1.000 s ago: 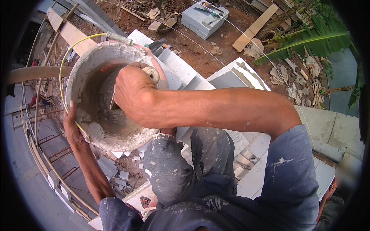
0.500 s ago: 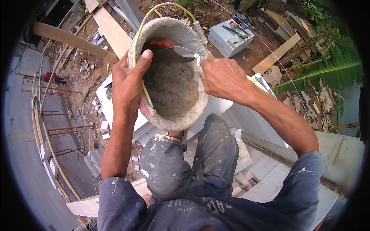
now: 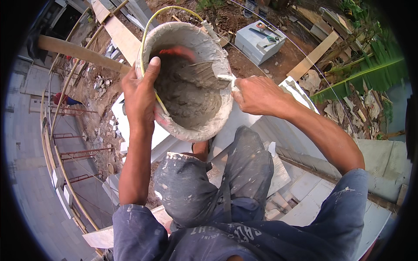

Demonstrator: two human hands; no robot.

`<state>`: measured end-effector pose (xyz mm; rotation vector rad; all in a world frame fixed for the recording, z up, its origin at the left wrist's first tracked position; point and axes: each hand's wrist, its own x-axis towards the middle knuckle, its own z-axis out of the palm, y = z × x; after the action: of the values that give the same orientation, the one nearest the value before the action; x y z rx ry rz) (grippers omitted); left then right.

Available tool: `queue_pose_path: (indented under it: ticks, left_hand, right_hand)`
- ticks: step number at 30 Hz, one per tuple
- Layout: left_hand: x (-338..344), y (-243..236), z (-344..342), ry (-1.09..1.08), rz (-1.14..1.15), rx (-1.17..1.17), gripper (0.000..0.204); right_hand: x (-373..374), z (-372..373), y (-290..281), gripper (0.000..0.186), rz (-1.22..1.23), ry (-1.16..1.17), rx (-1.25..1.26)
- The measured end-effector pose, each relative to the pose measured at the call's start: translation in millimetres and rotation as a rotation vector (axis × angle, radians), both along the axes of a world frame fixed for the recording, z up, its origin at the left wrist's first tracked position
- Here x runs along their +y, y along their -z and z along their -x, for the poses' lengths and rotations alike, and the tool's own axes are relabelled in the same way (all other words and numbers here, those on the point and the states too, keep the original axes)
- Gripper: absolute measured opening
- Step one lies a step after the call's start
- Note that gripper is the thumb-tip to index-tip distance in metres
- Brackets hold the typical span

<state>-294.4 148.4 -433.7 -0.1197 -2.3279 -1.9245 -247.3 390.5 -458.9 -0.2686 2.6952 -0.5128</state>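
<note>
A mortar-caked bucket (image 3: pixel 217 56) with a yellow wire handle is tilted toward me above my knees, wet grey mortar inside. My left hand (image 3: pixel 140 95) grips its left rim, thumb over the edge. My right hand (image 3: pixel 259 95) is at the right rim, closed on the handle of a trowel (image 3: pixel 204 74) whose blade lies in the mortar. My grey, splattered trousers (image 3: pixel 204 187) fill the lower middle.
Far below lie white blocks (image 3: pixel 261 41), wooden planks (image 3: pixel 311 54), rubble and red earth. A grey wall (image 3: pixel 26 174) with scaffold bars (image 3: pixel 82 152) runs down the left. White tiled ledges (image 3: pixel 313 191) sit at the right, green leaves (image 3: pixel 365 74) beyond.
The bucket has tilted and moved right and up. My right hand came off the bucket's inside to its right rim with the trowel. My left hand shifted up onto the left rim.
</note>
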Motion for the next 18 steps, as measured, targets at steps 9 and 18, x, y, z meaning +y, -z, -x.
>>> queue_pose_path:
  ticks: [9, 18]
  left_hand:
    - [7.9, 5.5, -1.8, -0.021, -0.025, 0.037, 0.051]
    - [19.4, 15.0, 12.5, 0.069, 0.101, 0.138, 0.047]
  right_hand:
    - [9.7, -4.9, 27.7, 0.048, 0.654, 0.219, -0.552]
    - [6.7, -10.0, 48.4, 0.041, 0.962, 0.495, -0.752]
